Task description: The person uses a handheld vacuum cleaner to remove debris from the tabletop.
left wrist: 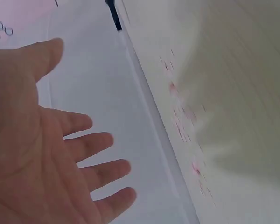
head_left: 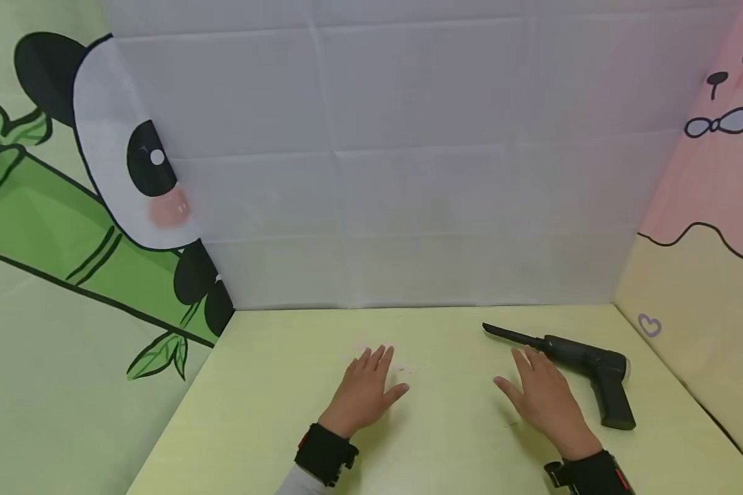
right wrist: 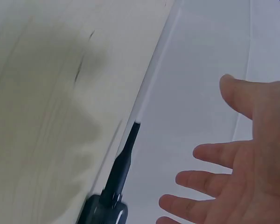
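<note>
A black handheld vacuum with a pistol grip and a long narrow nozzle lies on the right side of the table. Its nozzle also shows in the right wrist view. My right hand hovers just left of the vacuum, fingers spread, holding nothing. To the left, my left hand is held over the table with its fingers extended and nothing in it. Pink and dark specks are scattered on the tabletop near the left hand. A dark mark shows on the table by the right hand.
The pale yellow table meets a creased white back panel. A side panel with a panda and bamboo stands at the left, a pink and cream one at the right. Both wrists wear black bands.
</note>
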A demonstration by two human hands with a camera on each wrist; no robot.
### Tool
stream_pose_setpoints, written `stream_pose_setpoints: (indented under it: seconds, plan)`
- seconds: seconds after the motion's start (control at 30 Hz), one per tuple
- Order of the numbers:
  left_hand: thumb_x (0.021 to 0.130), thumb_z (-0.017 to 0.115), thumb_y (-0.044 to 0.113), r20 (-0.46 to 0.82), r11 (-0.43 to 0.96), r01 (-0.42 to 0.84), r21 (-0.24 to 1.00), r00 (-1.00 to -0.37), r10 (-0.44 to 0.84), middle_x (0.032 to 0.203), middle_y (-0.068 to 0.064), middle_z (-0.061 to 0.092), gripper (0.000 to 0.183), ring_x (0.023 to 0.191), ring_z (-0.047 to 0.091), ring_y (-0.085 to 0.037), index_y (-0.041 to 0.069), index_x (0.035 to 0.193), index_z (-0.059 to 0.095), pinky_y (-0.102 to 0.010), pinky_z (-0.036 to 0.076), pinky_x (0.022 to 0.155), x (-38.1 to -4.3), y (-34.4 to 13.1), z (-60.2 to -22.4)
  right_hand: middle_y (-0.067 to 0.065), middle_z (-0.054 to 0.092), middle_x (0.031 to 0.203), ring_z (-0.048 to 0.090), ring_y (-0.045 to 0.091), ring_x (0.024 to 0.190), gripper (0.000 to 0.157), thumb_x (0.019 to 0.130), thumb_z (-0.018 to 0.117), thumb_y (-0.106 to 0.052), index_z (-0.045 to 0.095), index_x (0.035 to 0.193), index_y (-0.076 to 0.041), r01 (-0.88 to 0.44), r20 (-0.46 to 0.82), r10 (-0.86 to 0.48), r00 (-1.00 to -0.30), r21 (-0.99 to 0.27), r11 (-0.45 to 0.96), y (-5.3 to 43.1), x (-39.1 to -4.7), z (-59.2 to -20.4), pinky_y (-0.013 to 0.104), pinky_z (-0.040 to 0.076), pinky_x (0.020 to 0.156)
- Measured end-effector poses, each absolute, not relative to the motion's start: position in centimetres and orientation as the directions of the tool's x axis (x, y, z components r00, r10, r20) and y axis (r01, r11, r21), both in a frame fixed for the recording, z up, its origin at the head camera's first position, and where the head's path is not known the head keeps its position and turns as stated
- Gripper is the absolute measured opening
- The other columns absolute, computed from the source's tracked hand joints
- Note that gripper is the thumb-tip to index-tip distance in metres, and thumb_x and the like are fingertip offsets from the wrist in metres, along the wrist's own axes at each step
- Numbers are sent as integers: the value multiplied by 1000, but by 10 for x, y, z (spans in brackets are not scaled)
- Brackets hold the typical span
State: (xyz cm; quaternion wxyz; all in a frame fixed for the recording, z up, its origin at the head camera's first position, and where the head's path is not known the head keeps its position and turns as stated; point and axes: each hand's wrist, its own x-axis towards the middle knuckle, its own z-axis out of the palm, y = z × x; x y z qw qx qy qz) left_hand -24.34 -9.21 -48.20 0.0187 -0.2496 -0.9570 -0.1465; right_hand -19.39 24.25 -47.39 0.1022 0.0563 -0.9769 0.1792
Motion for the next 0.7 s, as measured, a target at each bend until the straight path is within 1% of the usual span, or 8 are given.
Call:
stream_pose_setpoints:
  seconds: [0.17,0.33,0.43,0.57,0.7]
  plan:
    - [102,55,53,83,803,581,130,-814,576,154,-12,47,70,142,45,-32,9,154,41,-47,41,113,-239,-56,-475,42,40,144,39,61,131,68,100,62,-41,47,142,11,-49,182,14,-983,-334,941,265,-172,-474,72,38,101]
    - [101,57,52,99,753,658,8,-750,654,144,-5,57,62,130,56,-23,12,148,51,-37,51,102,-241,1,-466,44,43,137,41,64,123,65,101,61,-35,47,138,16,55,127,103,-987,-335,941,303,-159,-472,72,40,96]
    - [101,56,52,103,730,683,-34,-724,682,140,-2,60,59,127,58,-20,14,146,53,-34,53,98,-247,39,-461,46,43,133,43,65,118,65,102,58,-35,45,137,18,147,80,186,-979,-350,925,326,-154,-471,71,42,92]
    - [102,55,51,95,724,688,-61,-718,690,137,1,60,53,125,56,-19,17,142,56,-33,53,96,-257,90,-459,47,43,127,45,64,112,68,102,56,-36,42,137,20,293,-18,308,-951,-370,882,348,-149,-471,70,46,83]
    - [102,56,49,60,739,670,-72,-736,674,138,3,57,48,129,52,-18,20,141,55,-33,49,100,-270,130,-466,44,50,111,56,57,97,73,100,56,-44,43,124,25,387,-121,370,-921,-384,838,362,-152,-482,60,51,71]
